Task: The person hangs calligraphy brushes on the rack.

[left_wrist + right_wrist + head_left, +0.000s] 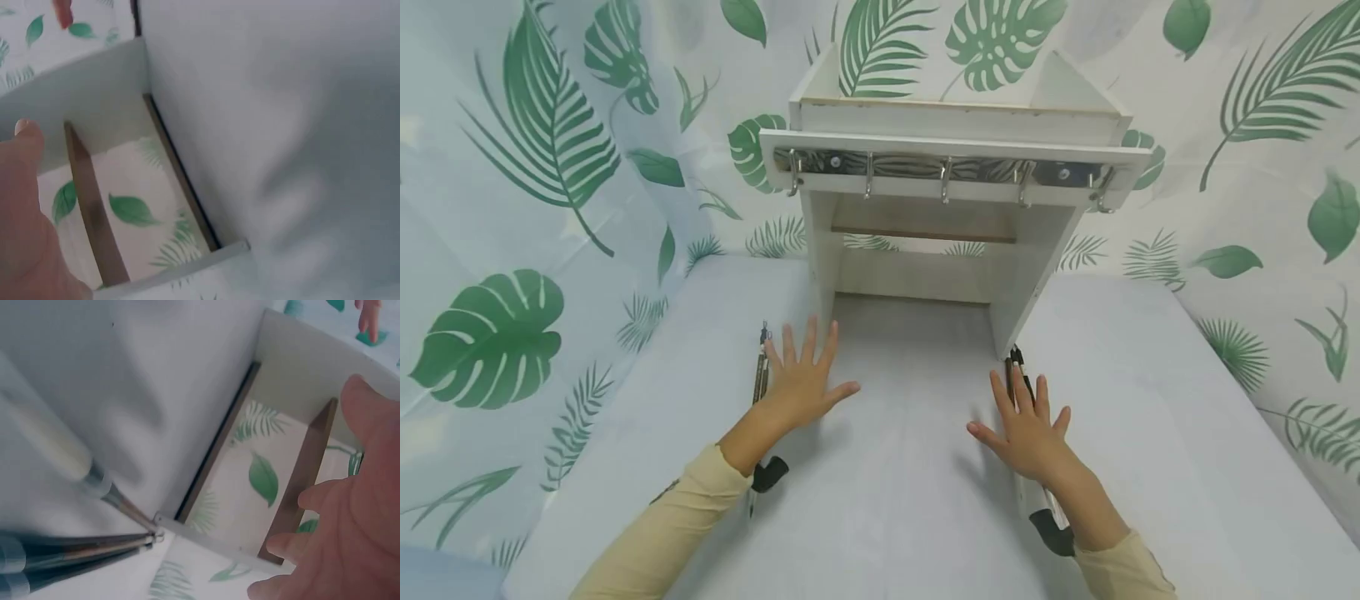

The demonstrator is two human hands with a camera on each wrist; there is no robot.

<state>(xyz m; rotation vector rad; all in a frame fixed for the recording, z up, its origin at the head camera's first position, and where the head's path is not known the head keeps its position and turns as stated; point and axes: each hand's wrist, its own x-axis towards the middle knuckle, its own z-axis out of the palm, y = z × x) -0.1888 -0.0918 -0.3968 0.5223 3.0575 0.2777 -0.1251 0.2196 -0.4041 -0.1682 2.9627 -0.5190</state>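
Note:
My left hand (801, 387) is held over the white table with its fingers spread, holding nothing. Slim dark brushes (761, 375) lie partly under it, and a black curved piece (770, 474) shows by the wrist. On the other side, my right hand (1030, 433) has its fingers spread too and is likewise bare. It overlaps more slim brushes (1017, 360), with another black curved piece (1052, 532) below. In the right wrist view, the tapered ends of the brushes (112, 494) point toward the rack. Both hands cast soft shadows on the table.
A white rack (1030, 275) stands upright at the back, between and beyond the hands. Several metal hooks (945, 179) line its front rail. Inside is a brown-edged crossbar (925, 234). A leaf-print cloth (647, 83) hangs behind the table (887, 500).

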